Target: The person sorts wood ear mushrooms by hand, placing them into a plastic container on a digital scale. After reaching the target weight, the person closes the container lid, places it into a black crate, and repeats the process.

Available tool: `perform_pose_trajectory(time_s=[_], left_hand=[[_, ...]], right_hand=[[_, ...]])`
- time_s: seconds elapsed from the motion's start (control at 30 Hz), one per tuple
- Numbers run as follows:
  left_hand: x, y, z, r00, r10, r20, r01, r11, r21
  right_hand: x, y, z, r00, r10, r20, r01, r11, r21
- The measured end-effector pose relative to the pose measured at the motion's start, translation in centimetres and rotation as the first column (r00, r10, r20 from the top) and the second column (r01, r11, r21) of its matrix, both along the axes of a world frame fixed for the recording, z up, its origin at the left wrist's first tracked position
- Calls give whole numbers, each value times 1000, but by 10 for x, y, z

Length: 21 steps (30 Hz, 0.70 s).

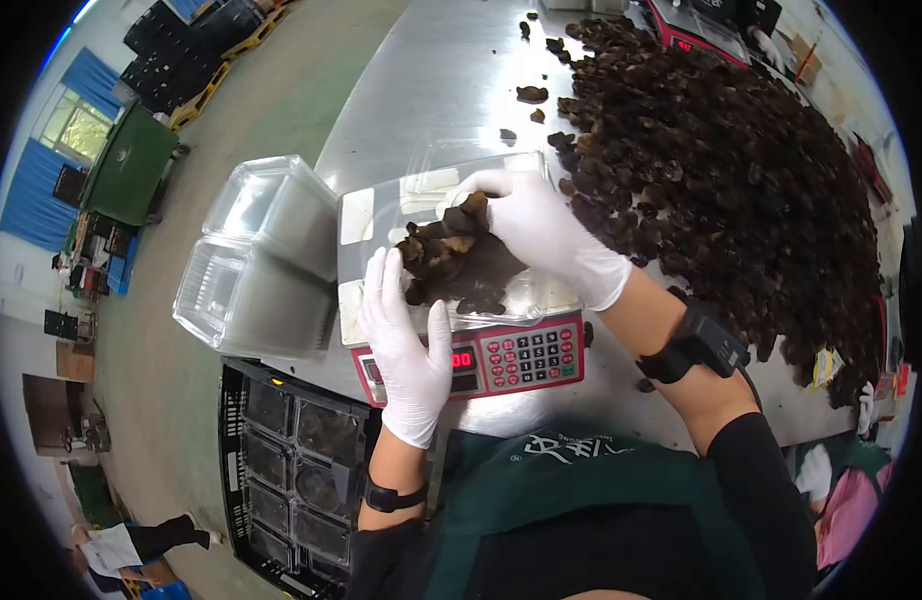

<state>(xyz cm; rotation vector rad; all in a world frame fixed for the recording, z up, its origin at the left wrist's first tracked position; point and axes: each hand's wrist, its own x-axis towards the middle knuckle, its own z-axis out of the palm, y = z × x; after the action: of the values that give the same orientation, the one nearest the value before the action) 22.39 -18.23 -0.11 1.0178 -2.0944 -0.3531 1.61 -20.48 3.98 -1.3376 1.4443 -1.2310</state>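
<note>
Dark brown wood ear mushrooms [443,250] lie in a clear plastic box [531,310] on a red electronic scale [531,358]. My left hand [406,345], in a white glove, is open at the box's near left corner, its fingers straight and its thumb apart, the fingertips beside the mushrooms. Over the box's right side reaches my gloved right hand [541,225], its fingers curled round a clump of mushrooms at the top. Part of that clump is hidden by the hand. Red digits on the scale are partly covered by my left hand.
A large heap of mushrooms [721,180] covers the right of the metal table [411,100]. Stacked clear boxes [266,250] stand left of the scale. Below them is a black crate [236,480] of filled boxes. Another scale [696,35] and co-workers' gloved hands show at the right.
</note>
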Motion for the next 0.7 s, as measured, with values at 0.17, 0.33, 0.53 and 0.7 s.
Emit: perform_pose_trajectory(time_s=[0.17,0.33,0.53,0.7], left_hand=[[-5,-13,20,1000,5,-1,-5,989,-146],[-30,-27,27,999,15,-35,-22,981,-191],[-16,-33,21,1000,16,-2,-16,990,-142],[4,-37,10,998,52,-30,-53,997,-52]], right_hand=[[11,-8,-20,998,12,63,-13,1000,24],[15,0,-11,997,-7,71,6,1000,7],[7,4,-22,963,-72,-258,13,974,-225],[11,6,-36,847,-144,-512,-92,909,-407]])
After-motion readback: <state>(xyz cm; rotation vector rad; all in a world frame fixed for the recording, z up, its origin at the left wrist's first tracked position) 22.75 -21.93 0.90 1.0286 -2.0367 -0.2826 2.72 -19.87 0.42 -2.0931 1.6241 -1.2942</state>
